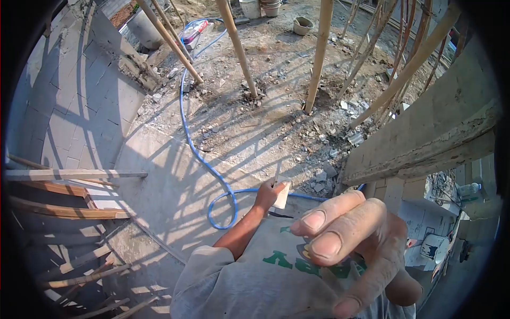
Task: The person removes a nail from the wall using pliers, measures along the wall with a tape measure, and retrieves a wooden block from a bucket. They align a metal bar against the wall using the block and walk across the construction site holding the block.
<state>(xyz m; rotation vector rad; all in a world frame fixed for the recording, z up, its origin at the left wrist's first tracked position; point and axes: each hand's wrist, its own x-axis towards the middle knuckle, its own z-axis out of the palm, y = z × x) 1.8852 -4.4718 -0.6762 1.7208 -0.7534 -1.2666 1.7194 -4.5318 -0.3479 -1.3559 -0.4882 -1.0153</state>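
Note:
My left hand [265,196] is closed around a pale, flat, roughly rectangular piece [282,196], whose exact kind I cannot make out. It is held out in front of my shirt, over the floor. Just below it shows a thin dark strip [280,215]. Close to the camera, large in view, is my right hand [366,247], its fingers stretched and apart with nothing seen in them. It covers part of my grey shirt [234,287] with green lettering. A blue hose [212,171] loops on the floor beside my left hand and passes behind it.
Several bamboo poles [239,50] stand in rubble-strewn ground ahead. A concrete beam [425,127] is at right, with a white bucket [434,248] below it. Timber pieces [74,174] jut in at left near a block wall [79,101]. A basin [303,25] sits at the back.

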